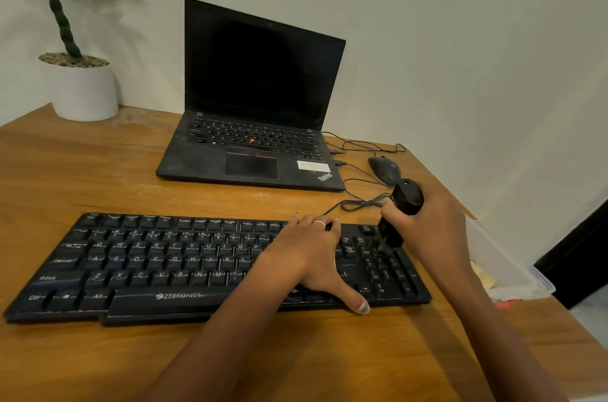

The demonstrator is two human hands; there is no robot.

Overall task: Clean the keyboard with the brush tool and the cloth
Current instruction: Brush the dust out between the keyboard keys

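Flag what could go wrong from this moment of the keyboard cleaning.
1. The right hand grips the brush tool steeply over the number pad of the keyboard; hard strokes might catch a keycap.
2. The left hand lies flat on keys, so grit beneath it may be missed.
3. The cable loops loosely behind the keyboard near the mouse; a wide sweep could snag it.

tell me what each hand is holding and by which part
Right hand grips the brush tool around its upper body. Left hand holds nothing, resting flat on the keyboard.
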